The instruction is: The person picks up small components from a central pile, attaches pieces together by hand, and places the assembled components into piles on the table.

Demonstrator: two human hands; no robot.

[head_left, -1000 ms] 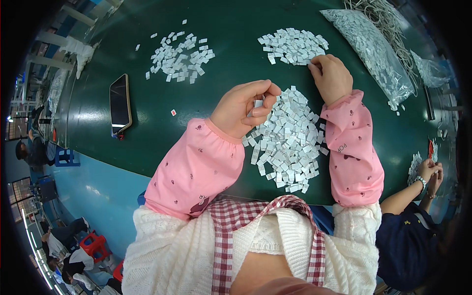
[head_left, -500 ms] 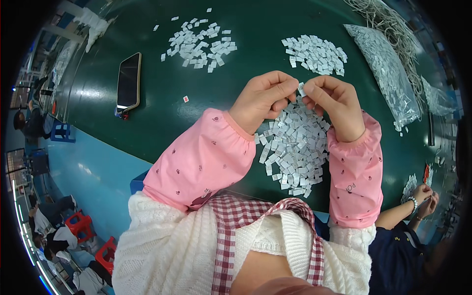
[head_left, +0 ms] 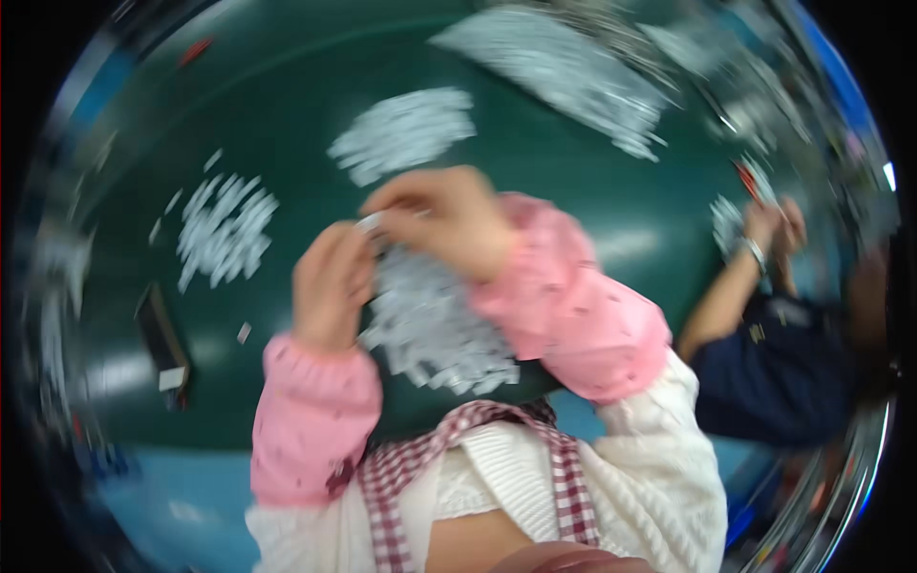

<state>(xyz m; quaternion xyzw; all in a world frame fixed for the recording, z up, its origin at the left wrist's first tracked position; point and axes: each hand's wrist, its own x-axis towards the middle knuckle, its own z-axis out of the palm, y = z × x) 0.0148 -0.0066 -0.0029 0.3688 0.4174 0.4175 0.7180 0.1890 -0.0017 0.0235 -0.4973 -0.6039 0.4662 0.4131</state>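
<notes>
At the lower edge, apron (head_left: 573,487): red-and-white check, over a white knit cardigan (head_left: 659,468)
Sleeve covers (head_left: 315,420): pink with small dark prints, one on each forearm
Left hand (head_left: 330,291): at left edge of main pile, fingers bent, tips up against the white piece; blurred, cannot tell if they clamp it or only touch
Right hand (head_left: 454,222): above main pile, hiding part of it, thumb and forefinger together, pinched on the white piece
White piece (head_left: 371,222): small, where the two hands' fingertips meet, off the table
Main pile (head_left: 435,325): many small white pieces heaped below the hands, between the forearms
Single piece (head_left: 245,332): lying alone, left of left hand
Phone (head_left: 164,329): dark, flat on the green table (head_left: 315,76), further left, pale patch at its near end
Co-worker (head_left: 774,382): far right, dark blue top, hands close together beside a small white heap (head_left: 726,222) and an orange-red tool (head_left: 748,181)
Left pile (head_left: 226,229): white pieces, loosely spread, smeared by blur
Far pile (head_left: 406,132): white pieces, just beyond right hand
Clear bag (head_left: 554,72): full of white pieces, beyond far pile, pale cords (head_left: 611,24) behind it
</notes>
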